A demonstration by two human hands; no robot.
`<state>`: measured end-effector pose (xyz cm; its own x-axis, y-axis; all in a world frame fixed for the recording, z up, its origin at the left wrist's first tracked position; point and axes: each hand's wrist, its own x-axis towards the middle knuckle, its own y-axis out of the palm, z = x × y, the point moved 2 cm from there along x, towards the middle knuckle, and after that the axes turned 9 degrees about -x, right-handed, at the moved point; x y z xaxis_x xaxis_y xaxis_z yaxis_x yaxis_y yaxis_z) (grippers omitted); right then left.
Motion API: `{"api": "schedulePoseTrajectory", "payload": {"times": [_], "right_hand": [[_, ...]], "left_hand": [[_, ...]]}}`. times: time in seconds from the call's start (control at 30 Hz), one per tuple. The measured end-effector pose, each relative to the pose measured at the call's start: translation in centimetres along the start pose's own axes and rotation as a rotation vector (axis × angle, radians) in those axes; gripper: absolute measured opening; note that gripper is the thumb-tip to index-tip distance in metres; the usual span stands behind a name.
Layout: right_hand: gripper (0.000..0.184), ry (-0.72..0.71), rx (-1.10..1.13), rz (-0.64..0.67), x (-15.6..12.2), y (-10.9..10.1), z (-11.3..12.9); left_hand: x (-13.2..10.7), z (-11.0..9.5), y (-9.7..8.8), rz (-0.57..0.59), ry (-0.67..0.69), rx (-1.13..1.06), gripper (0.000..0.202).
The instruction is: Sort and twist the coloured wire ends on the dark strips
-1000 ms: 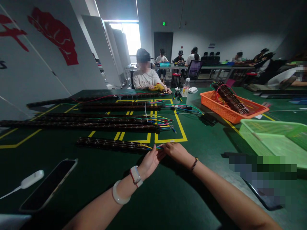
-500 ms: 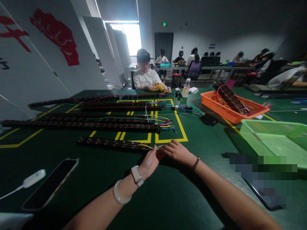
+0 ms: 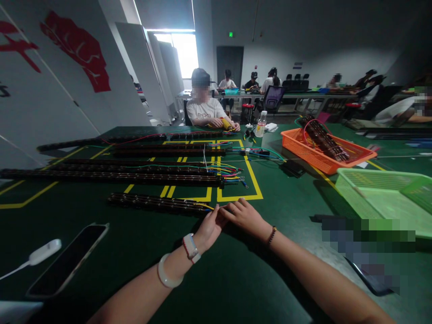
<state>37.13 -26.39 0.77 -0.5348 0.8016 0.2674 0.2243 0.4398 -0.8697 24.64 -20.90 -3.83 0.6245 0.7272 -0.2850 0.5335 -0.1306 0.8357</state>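
A short dark bundle with pale ties lies on the green table in front of me. Yellow and blue wires come out of its right end and run in among my fingers. My left hand is closed around these wires, thumb uppermost. Touching it from the right, my right hand has its bent fingers pinched at the same wires. The wire tips are hidden between the two hands. Just beyond lies a longer dark bundle, whose coloured wires end in metal lugs.
More long bundles lie farther back. To the right stand an orange basket holding a bundle and a green basket. A phone and white charger lie at left. Across the table a person handles a yellow tool.
My right fingers have drawn in closer against my left hand, and less wire shows between them. The view has shifted slightly. Across the table, the person's hand has moved on the yellow tool.
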Motion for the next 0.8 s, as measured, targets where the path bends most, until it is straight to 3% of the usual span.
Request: {"api": "schedulePoseTrajectory", "payload": {"times": [0.23,0.5,0.63,0.8], "right_hand": [[0.027,-0.127,0.042,-0.061,-0.5,0.5,-0.1],[0.03,-0.149,0.145,-0.035,-0.7,-0.3,-0.4],[0.035,-0.064,0.242,0.025,-1.0,0.2,-0.6],[0.028,0.198,0.54,0.087,-0.9,0.7,-1.2]], "left_hand": [[-0.2,0.0,0.2,-0.008,-0.032,0.019,0.016],[-0.3,-0.1,0.2,-0.036,-0.042,0.043,0.017],[-0.4,-0.1,0.4,-0.025,-0.037,0.055,0.015],[-0.5,0.0,0.9,0.044,-0.032,0.043,0.021]]}}
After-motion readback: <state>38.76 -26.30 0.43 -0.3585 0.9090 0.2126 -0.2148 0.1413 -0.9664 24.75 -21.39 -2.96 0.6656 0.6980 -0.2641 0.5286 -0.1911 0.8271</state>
